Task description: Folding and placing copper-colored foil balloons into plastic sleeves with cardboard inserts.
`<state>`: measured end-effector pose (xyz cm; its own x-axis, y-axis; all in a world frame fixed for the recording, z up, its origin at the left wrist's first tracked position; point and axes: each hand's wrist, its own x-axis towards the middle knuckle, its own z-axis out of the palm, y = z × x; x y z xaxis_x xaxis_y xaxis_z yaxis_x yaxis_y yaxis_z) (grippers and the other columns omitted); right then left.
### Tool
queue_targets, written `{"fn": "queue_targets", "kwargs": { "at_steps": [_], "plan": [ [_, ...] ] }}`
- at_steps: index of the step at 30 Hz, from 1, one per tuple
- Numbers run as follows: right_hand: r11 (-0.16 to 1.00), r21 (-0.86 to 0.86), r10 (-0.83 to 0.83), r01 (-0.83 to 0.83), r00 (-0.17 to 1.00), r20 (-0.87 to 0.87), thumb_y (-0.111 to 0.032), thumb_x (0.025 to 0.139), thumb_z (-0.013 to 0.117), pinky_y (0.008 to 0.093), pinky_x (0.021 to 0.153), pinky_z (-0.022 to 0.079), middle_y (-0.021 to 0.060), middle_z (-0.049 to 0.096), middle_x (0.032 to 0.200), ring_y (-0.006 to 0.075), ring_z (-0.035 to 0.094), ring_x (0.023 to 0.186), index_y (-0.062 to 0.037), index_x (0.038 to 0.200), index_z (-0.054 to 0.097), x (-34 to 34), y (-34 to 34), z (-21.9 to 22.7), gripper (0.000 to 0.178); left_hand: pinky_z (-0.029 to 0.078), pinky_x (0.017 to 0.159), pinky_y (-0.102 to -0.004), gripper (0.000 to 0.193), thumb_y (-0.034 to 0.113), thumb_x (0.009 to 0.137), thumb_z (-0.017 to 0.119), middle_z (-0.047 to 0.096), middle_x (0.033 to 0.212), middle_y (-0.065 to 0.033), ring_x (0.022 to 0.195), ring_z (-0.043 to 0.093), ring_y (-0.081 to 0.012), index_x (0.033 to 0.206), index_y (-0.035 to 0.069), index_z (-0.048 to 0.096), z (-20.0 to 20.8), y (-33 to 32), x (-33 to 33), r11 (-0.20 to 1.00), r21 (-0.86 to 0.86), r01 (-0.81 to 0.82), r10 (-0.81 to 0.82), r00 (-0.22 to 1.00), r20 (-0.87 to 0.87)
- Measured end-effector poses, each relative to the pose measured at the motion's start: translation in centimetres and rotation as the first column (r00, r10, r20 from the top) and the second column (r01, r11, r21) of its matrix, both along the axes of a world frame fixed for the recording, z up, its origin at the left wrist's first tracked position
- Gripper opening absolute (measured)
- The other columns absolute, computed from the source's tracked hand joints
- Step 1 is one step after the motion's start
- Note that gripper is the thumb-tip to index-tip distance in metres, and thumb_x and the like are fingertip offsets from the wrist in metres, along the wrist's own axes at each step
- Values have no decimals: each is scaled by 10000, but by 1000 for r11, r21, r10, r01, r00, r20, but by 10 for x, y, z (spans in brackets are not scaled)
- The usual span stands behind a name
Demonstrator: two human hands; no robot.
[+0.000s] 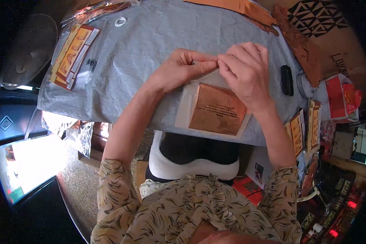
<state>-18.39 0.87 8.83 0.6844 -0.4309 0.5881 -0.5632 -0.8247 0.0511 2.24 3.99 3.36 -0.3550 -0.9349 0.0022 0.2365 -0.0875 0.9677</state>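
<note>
A clear plastic bag (182, 116) lies on the cloth-covered table in front of me. Inside it is a flat, square copper-coloured packet (217, 110) with dark print. My left hand (187, 68) is closed in a pinch on the bag's upper end, thumb against fingers. Close beside it, my right hand (248, 75) is also closed, its thumb and forefinger pinched at the same end, almost touching the left fingertips. The bag's upper right part is hidden behind my right hand.
Orange-and-yellow printed packets (75, 57) lie at the table's left, with more packets (297, 132) at the right edge. A white ring (120, 21) sits at the far left. A black case (286, 80) lies right of my hands. Orange sheets (240, 6) line the far edge.
</note>
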Motion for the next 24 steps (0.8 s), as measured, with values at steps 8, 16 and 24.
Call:
{"fn": "queue_targets", "kwargs": {
  "at_steps": [8, 16, 24],
  "plan": [
    [999, 26, 21, -24, 995, 96, -42, 790, 741, 412, 860, 434, 33, 615, 868, 260, 595, 910, -72, 839, 651, 8, -16, -12, 107, 557, 838, -247, 283, 206, 1031, 670, 760, 1071, -11, 927, 671, -67, 1220, 12, 753, -3, -6, 2, 1000, 25, -17, 16, 999, 48],
    [939, 301, -294, 163, 836, 464, -101, 917, 691, 358, 727, 456, 12, 665, 882, 197, 594, 796, -57, 937, 703, -38, -57, -15, 50, 557, 878, -269, 318, 234, 1046, 644, 767, 1077, -40, 955, 688, -100, 1252, 10, 737, -11, -8, -1, 997, -22, -73, 75, 993, 93],
    [708, 560, -462, -431, 316, 828, -144, 1040, 605, 278, 673, 456, 88, 648, 907, 136, 563, 728, 20, 1098, 646, -200, 75, 20, 179, 543, 882, -257, 359, 231, 1049, 649, 744, 1095, -27, 947, 666, -97, 1350, 40, 688, -17, -11, 6, 961, -49, -272, 277, 946, 171]
  ]
}}
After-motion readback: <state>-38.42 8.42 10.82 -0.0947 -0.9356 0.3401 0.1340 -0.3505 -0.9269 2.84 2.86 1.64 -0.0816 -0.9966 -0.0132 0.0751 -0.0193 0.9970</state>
